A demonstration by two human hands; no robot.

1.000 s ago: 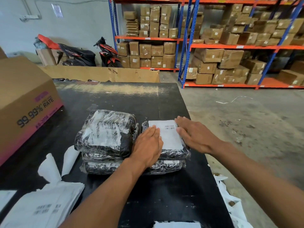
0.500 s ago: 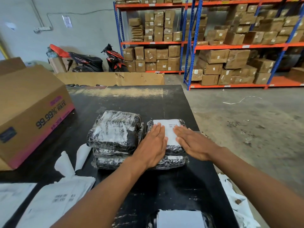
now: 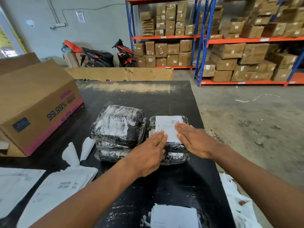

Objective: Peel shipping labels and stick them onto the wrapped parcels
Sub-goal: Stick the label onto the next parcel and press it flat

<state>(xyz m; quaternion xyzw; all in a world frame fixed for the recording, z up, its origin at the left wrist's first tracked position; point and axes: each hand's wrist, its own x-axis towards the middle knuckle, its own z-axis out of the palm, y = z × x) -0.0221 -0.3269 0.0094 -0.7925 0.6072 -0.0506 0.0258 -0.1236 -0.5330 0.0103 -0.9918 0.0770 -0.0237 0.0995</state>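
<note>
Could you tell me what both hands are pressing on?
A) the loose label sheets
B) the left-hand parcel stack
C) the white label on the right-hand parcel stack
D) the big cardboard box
C: the left hand and the right hand lie flat, fingers straight, on the white label of the top parcel.

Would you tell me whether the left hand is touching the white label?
Touching. The head view shows the left hand pressing flat fingertips on the label.
</note>
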